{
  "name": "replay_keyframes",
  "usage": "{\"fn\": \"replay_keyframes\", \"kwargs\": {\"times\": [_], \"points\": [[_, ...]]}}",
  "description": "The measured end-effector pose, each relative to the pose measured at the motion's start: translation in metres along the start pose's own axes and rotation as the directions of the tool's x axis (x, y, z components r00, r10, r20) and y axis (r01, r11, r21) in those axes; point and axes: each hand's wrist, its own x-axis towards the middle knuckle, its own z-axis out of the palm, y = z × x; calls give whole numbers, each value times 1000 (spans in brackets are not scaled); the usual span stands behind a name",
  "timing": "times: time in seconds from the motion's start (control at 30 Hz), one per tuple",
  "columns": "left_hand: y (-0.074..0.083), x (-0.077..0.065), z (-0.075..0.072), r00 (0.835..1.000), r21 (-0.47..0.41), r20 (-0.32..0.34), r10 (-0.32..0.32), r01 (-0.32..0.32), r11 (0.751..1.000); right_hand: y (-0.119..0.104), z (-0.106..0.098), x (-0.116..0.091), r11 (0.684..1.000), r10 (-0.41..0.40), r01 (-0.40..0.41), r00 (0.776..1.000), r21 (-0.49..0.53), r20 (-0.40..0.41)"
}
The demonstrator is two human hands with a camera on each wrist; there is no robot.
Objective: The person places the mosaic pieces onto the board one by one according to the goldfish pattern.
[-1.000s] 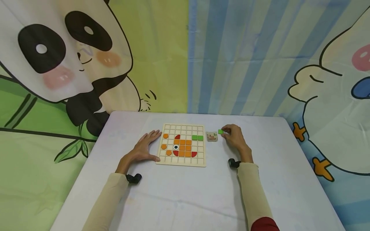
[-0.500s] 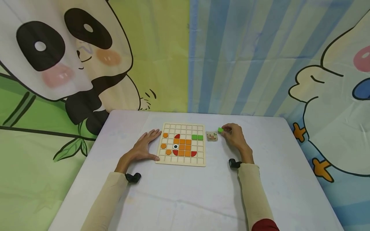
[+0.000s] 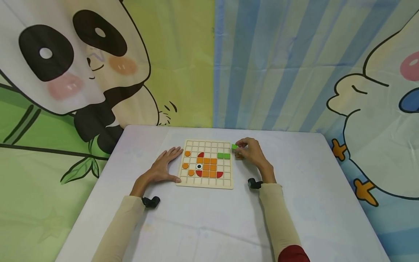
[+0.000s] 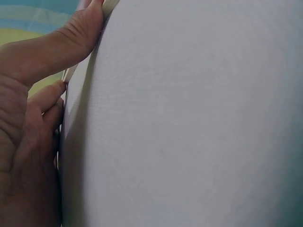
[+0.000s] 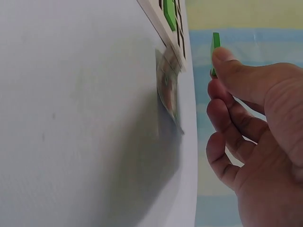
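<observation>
A pale wooden grid board (image 3: 209, 183) lies on the white table, bearing orange squares (image 3: 206, 167), orange discs (image 3: 185, 166), red quarter-round pieces (image 3: 219, 174), a black-and-white eye piece (image 3: 199, 166) and two green squares (image 3: 223, 155). My left hand (image 3: 161, 168) is spread along the board's left side, thumb at the lower left corner and fingertips at the edge higher up. Between thumb and fingertips my right hand (image 3: 251, 151) pinches a green square tile (image 5: 215, 52), held above the table just off the board's upper right edge. A small pattern card (image 5: 168, 87) lies under that hand, partly hidden.
The white table (image 3: 203, 225) extends in front of the board and to both sides. Behind it hangs a cloth backdrop (image 3: 262, 65) with a panda and other cartoon figures. A small black device (image 3: 151, 202) sits at the left wrist, another (image 3: 254, 183) at the right.
My right hand has moved left with the green tile, from right of the card to over it, close to the board's edge. The left hand and board stay put.
</observation>
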Motion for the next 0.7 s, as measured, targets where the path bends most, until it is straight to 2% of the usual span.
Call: {"fn": "replay_keyframes", "kwargs": {"times": [0.17, 0.7], "points": [[-2, 1, 0, 1000, 6, -6, 8, -8, 1000, -5, 11, 7, 1000, 6, -6, 999, -6, 44], [-5, 1, 2, 1000, 18, -7, 3, -3, 1000, -20, 40, 17, 997, -23, 31, 994, -66, 108]]}}
